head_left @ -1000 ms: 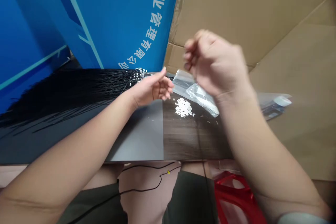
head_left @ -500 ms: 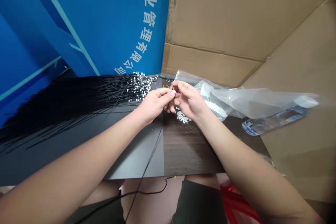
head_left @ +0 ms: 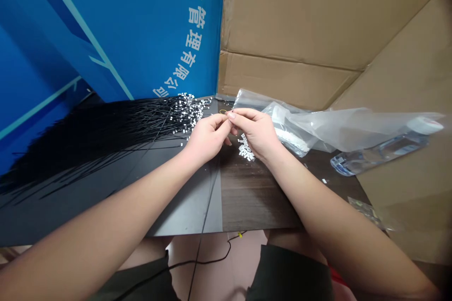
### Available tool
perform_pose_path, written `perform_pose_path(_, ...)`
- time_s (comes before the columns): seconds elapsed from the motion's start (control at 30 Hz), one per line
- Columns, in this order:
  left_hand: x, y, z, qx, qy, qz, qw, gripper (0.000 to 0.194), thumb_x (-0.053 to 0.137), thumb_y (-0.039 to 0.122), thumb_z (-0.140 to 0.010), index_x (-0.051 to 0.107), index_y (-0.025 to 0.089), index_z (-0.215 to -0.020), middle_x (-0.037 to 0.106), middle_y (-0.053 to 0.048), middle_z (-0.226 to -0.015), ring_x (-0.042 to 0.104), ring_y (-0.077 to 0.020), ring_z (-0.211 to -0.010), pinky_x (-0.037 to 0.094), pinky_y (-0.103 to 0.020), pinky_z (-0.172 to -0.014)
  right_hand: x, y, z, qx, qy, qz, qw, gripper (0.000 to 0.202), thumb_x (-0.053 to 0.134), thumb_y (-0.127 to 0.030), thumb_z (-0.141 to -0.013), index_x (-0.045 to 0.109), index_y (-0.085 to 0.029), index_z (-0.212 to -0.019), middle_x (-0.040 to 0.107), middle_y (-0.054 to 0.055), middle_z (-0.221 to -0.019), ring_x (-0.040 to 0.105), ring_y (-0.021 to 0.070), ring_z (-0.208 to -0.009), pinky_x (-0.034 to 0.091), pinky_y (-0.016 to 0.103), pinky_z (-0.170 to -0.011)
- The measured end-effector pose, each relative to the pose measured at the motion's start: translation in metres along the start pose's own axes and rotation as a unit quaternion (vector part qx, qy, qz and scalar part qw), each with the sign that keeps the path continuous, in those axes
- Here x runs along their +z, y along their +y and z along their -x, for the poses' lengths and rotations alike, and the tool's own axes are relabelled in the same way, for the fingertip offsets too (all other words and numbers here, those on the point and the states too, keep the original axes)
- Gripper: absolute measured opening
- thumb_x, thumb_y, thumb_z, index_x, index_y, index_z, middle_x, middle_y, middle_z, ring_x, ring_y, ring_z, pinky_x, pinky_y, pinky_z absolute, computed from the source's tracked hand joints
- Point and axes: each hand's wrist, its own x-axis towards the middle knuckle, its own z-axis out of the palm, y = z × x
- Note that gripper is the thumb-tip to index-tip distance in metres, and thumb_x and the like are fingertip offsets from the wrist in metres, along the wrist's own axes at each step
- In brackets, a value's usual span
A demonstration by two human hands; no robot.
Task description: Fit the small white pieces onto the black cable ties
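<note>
My left hand [head_left: 206,136] and my right hand [head_left: 256,132] meet fingertip to fingertip above the dark table [head_left: 247,197]. A thin black strand [head_left: 210,188] runs from my left fingers down over the table's near edge. What my right fingertips pinch is too small to make out. Just below my right hand lies a small heap of white bits [head_left: 245,148]. To the left, a big sheaf of black strands [head_left: 88,136] with white tips [head_left: 187,110] fans across the table.
Clear plastic bags [head_left: 318,127], one with white pieces, lie right of my hands, beside a lying plastic bottle [head_left: 381,150]. Cardboard walls [head_left: 300,23] stand behind and to the right, a blue printed panel [head_left: 134,33] at the back left. A black cable [head_left: 208,261] crosses the floor.
My right hand came down from mid-air to meet my left hand at the table. A black strand now hangs from my left fingers. The view shifted slightly left.
</note>
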Motion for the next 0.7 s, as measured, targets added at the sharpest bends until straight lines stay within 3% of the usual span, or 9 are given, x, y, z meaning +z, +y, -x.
perform_pose_path(0.27,0.004,0.0,0.0,-0.084,-0.064,0.097,0.99,0.022,0.066,0.033,-0.098,0.069,0.013,-0.088,0.076,-0.006,-0.085,0.064,-0.01,-0.057,0.051,-0.026,-0.059,-0.01,-0.001,-0.005,0.005,0.05,-0.005,0.999,0.02,0.093,-0.034,-0.076,0.081,-0.019,-0.083,0.071,0.001,-0.079,0.061,0.0115,-0.062,0.048,0.027,-0.053)
perform_pose_path(0.47,0.007,-0.003,0.0,-0.083,-0.064,0.148,0.984,0.021,0.066,0.033,-0.098,0.07,0.014,-0.09,0.078,-0.006,-0.087,0.065,-0.0098,-0.057,0.05,-0.025,-0.058,-0.011,0.001,-0.004,0.025,-0.008,-0.017,1.0,0.024,0.089,-0.04,-0.082,0.078,-0.02,-0.087,0.064,-0.002,-0.067,0.055,0.0103,-0.05,0.043,0.027,-0.045)
perform_pose_path(0.6,0.008,-0.004,-0.001,-0.086,-0.059,0.136,0.985,0.023,0.066,0.036,-0.098,0.071,0.014,-0.093,0.079,-0.008,-0.091,0.066,-0.0103,-0.062,0.049,-0.025,-0.06,-0.013,0.0,-0.005,0.038,-0.019,-0.008,0.999,0.023,0.09,-0.039,-0.079,0.077,-0.02,-0.083,0.063,-0.003,-0.065,0.055,0.0105,-0.052,0.044,0.028,-0.049)
perform_pose_path(0.7,0.005,-0.008,-0.004,-0.103,-0.033,0.136,0.985,0.032,0.058,0.046,-0.102,0.071,0.016,-0.101,0.079,-0.009,-0.096,0.067,-0.013,-0.071,0.049,-0.026,-0.063,-0.018,-0.004,-0.009,0.024,0.026,0.001,0.999,0.018,0.09,-0.033,-0.076,0.078,-0.02,-0.079,0.068,-0.001,-0.074,0.058,0.0108,-0.064,0.049,0.028,-0.061)
